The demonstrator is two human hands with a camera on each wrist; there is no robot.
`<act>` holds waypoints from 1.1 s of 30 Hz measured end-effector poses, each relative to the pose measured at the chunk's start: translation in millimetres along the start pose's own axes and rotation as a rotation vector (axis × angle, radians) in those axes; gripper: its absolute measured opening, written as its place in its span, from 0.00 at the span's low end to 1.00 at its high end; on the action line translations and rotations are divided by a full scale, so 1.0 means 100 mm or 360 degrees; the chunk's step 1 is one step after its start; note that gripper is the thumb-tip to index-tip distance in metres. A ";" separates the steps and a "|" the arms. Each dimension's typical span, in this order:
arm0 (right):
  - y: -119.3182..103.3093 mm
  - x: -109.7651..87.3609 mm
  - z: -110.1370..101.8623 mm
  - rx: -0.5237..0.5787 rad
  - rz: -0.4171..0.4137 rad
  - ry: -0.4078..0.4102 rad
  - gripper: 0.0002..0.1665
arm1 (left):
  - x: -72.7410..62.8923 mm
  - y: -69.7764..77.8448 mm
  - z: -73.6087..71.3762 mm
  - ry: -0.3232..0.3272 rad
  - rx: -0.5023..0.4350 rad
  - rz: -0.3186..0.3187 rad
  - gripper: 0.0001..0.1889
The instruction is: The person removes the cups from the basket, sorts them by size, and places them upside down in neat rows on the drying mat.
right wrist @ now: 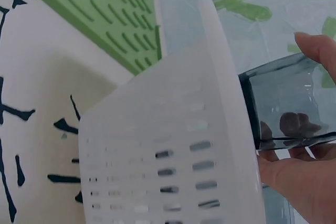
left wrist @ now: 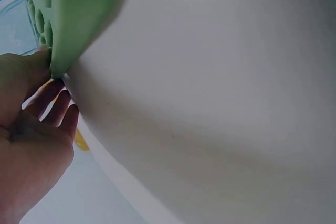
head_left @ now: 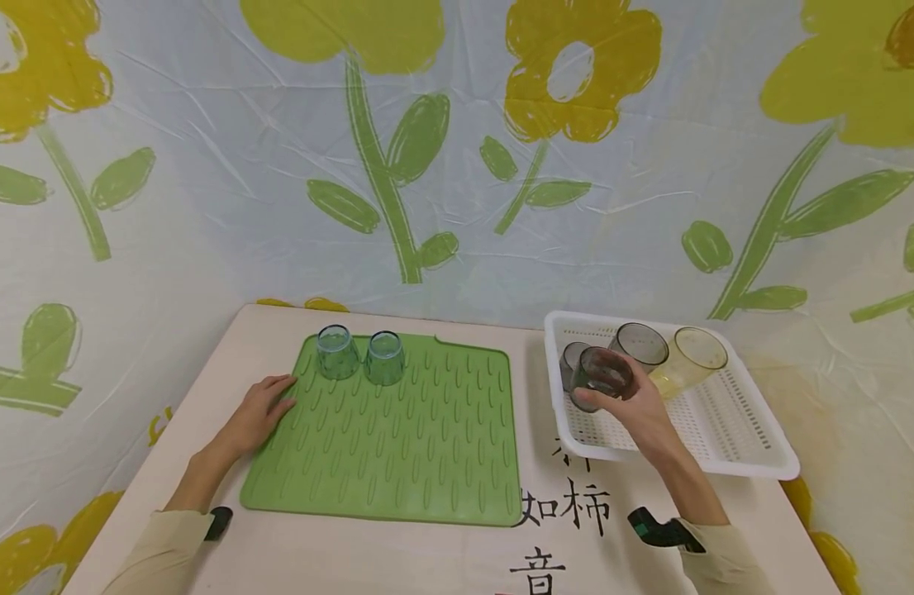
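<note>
While the left hand (head_left: 258,416) rests with loosely extended fingers at the left edge of the green mat (head_left: 405,463), the right hand (head_left: 641,411) has its thumb and fingers curled round a dark glass (head_left: 602,373), partly open to the glass's width. Held glass is over the left part of the white basket (head_left: 725,468); right wrist view has the basket's rim hiding one end of it. Basket also holds a grey glass (head_left: 643,341), a smaller grey glass (head_left: 571,359) and a yellow glass (head_left: 693,364). Two bluish glasses (head_left: 338,355) stand side by side at the mat's far left. Mat and basket sit on a pale table (head_left: 222,359), apart.
</note>
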State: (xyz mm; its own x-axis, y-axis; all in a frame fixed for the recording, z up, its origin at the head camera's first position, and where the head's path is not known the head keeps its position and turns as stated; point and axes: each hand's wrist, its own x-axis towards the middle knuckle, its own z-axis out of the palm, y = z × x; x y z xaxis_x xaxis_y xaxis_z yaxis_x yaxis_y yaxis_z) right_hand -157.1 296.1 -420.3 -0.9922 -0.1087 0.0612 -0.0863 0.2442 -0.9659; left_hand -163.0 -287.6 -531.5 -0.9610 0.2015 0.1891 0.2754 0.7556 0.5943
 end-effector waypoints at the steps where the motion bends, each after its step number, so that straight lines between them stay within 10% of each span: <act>1: 0.00 0.01 0.02 0.0018 -0.0018 -0.0009 0.42 | 0.00 0.00 0.00 0.0004 0.0003 0.0002 0.22; 16: -0.06 0.16 0.35 0.0312 -0.0177 -0.0097 0.41 | 0.02 0.21 0.04 -0.0001 0.0006 -0.0120 0.24; 33: -0.10 0.33 0.79 0.0419 -0.0145 -0.0180 0.44 | 0.12 0.74 0.09 0.0107 -0.0116 -0.0012 0.21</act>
State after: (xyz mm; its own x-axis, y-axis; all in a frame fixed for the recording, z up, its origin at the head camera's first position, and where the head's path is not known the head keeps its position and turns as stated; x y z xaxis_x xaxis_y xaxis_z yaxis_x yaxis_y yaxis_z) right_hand -181.7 213.7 -428.1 -0.9639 -0.2287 0.1367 -0.1338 -0.0283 -0.9906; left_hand -154.7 -223.6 -492.1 -0.9600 0.1518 0.2352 0.2715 0.7090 0.6509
